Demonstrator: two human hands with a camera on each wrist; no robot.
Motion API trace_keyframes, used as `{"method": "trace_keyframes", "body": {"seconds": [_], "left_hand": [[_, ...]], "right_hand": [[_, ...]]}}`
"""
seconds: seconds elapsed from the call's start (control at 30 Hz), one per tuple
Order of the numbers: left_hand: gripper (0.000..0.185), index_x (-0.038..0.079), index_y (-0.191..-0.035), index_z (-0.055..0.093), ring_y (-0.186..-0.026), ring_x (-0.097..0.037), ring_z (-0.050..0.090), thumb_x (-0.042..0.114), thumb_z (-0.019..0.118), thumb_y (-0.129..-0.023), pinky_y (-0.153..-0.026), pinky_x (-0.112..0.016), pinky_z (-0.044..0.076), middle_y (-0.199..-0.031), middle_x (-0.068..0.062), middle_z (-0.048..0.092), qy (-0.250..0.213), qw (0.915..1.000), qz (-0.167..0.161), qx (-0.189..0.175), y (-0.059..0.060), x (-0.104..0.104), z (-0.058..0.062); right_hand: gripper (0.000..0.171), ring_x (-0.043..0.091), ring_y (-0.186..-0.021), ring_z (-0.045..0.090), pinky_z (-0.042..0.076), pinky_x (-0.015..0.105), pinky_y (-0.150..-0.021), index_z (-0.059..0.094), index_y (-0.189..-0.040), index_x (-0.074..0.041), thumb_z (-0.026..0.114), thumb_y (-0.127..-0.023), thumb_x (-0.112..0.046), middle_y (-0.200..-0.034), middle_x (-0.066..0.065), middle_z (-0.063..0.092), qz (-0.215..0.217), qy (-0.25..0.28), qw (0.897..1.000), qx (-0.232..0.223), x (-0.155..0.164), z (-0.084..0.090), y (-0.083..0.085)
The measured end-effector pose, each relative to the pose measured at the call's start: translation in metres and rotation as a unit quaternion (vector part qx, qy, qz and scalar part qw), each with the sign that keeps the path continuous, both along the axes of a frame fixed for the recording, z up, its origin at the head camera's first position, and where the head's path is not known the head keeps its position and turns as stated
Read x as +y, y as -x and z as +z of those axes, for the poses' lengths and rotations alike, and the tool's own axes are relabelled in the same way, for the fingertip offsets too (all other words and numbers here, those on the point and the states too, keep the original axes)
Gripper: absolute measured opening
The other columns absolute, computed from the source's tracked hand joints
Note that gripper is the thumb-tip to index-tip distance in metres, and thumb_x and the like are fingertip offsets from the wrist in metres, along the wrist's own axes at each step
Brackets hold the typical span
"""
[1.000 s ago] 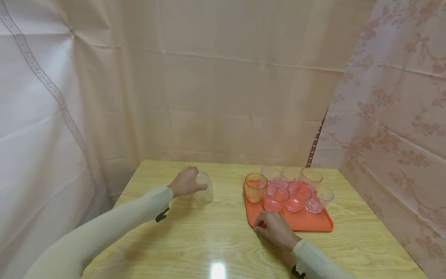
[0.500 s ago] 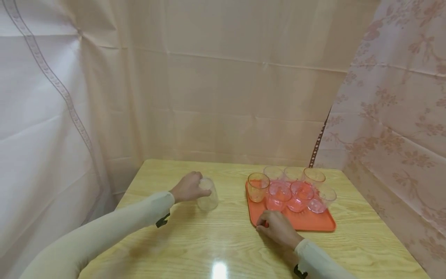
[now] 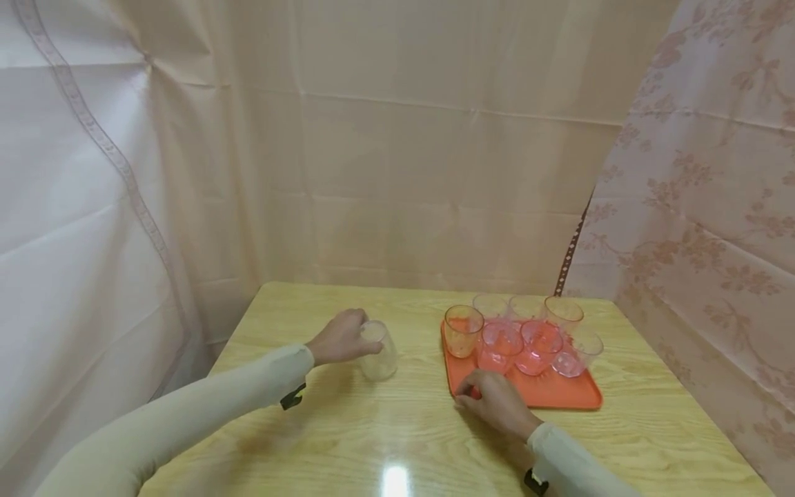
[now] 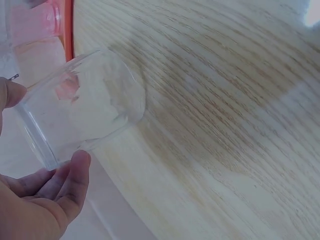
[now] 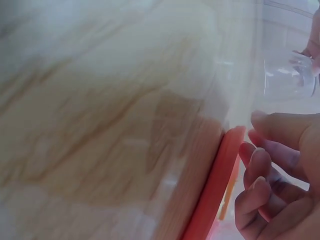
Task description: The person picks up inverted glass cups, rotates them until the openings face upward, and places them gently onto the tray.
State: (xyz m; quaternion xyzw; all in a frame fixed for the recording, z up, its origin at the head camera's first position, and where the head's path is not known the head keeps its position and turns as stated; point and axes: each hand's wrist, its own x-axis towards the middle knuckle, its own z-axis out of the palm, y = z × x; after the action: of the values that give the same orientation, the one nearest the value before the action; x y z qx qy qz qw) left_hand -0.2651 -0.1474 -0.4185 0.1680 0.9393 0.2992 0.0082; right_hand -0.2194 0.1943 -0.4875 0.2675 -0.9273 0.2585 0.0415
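A clear glass [image 3: 380, 359] is in my left hand [image 3: 341, 338], which grips it around its narrower end between thumb and fingers. It is upside down and slightly tilted, its wide mouth toward the table; whether the rim touches the wood I cannot tell. In the left wrist view, the thumb and fingertips lie on opposite sides of the glass [image 4: 100, 100]. My right hand [image 3: 497, 404] is at the front left corner of an orange-red tray [image 3: 559, 397], fingers loosely curled and holding nothing. The right wrist view shows those fingers [image 5: 255, 200] beside the tray's rim [image 5: 215, 185].
Several cups stand on the tray: an amber one [image 3: 464, 342] at its left, pink ones [image 3: 499, 355] in the middle, a clear one [image 3: 584, 348] at the right. The wood-grain table [image 3: 310, 442] ends at a hanging beige cloth [image 3: 397, 172] behind.
My left hand has brought the glass a little nearer to me and to the right. My right hand stays by the tray corner. The view has shifted slightly.
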Motion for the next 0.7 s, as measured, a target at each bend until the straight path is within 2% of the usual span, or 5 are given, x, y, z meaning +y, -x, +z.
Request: {"method": "trace_keyframes", "body": {"seconds": [0.2,0.43,0.53,0.6,0.7], "left_hand": [[0.048,0.003,-0.108,0.062,-0.074,-0.018,0.054,0.04,0.08,-0.083,-0.062,-0.032,0.048,-0.089,-0.003,0.062,-0.043,0.9984,-0.001,-0.037,-0.005,0.001,0.002],[0.053,0.008,-0.113,0.061,-0.085,-0.02,0.061,0.05,0.079,-0.085,-0.07,-0.036,0.053,-0.102,-0.004,0.063,-0.073,0.9928,0.015,-0.094,-0.01,0.002,0.002],[0.055,0.01,-0.116,0.061,-0.092,-0.02,0.061,0.051,0.079,-0.085,-0.076,-0.038,0.054,-0.107,-0.004,0.063,-0.088,0.9897,0.011,-0.113,-0.011,0.002,0.001],[0.055,0.01,-0.118,0.061,-0.097,-0.021,0.061,0.05,0.08,-0.086,-0.08,-0.04,0.054,-0.11,-0.004,0.062,-0.104,0.9868,0.002,-0.124,-0.012,0.002,0.001],[0.054,0.009,-0.12,0.061,-0.103,-0.022,0.06,0.046,0.082,-0.085,-0.086,-0.043,0.053,-0.113,-0.004,0.062,-0.131,0.9809,-0.02,-0.142,-0.014,0.003,0.0]], "right_hand": [[0.004,0.0,-0.072,0.056,0.048,0.025,-0.065,0.078,-0.092,-0.022,0.081,-0.09,-0.023,-0.085,-0.017,0.069,-0.001,0.035,0.999,-0.035,-0.01,0.001,0.001],[0.01,0.007,-0.071,0.055,0.046,0.025,-0.061,0.08,-0.096,-0.022,0.077,-0.094,-0.031,-0.086,-0.014,0.07,-0.002,0.092,0.99,-0.103,-0.021,0.007,-0.001],[0.023,0.009,-0.075,0.058,0.048,0.025,-0.062,0.08,-0.103,-0.017,0.074,-0.095,-0.037,-0.093,-0.009,0.073,-0.006,0.127,0.98,-0.154,-0.026,0.009,-0.002],[0.031,0.01,-0.075,0.058,0.048,0.025,-0.061,0.079,-0.109,-0.013,0.073,-0.096,-0.04,-0.097,-0.004,0.074,-0.013,0.155,0.968,-0.195,-0.029,0.011,-0.002],[0.038,0.01,-0.068,0.052,0.045,0.024,-0.057,0.076,-0.116,-0.006,0.071,-0.097,-0.039,-0.102,0.004,0.074,-0.017,0.213,0.942,-0.258,-0.033,0.015,-0.004]]}}
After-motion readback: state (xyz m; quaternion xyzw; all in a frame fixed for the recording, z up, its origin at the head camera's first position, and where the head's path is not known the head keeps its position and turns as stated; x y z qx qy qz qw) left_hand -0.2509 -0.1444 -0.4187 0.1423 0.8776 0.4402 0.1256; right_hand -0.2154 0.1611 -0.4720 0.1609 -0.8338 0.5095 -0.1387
